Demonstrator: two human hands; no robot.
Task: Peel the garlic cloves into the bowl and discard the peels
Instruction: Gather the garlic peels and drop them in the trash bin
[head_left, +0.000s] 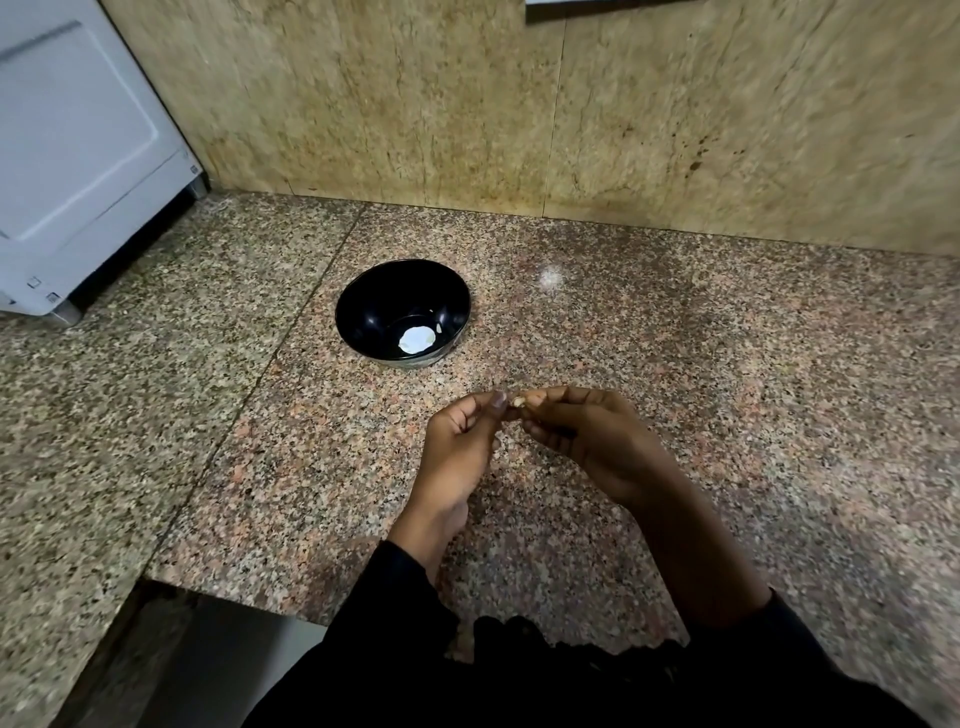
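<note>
While both hands pinch one garlic clove between fingertips, left hand and right hand hover near the black bowl, over the bench.

Both hands' fingers pinch a garlic clove.

The counter is hard stone with lots of tiny pink, black and grey dots. A thin line runs across it on the left, from the back wall toward the front edge. A black bowl sits on the counter, just right of that line and near the back. A white machine stands on small feet at the far left corner, well apart from the bowl. A bright spot of light shines on the stone to the right of the bowl.
</note>
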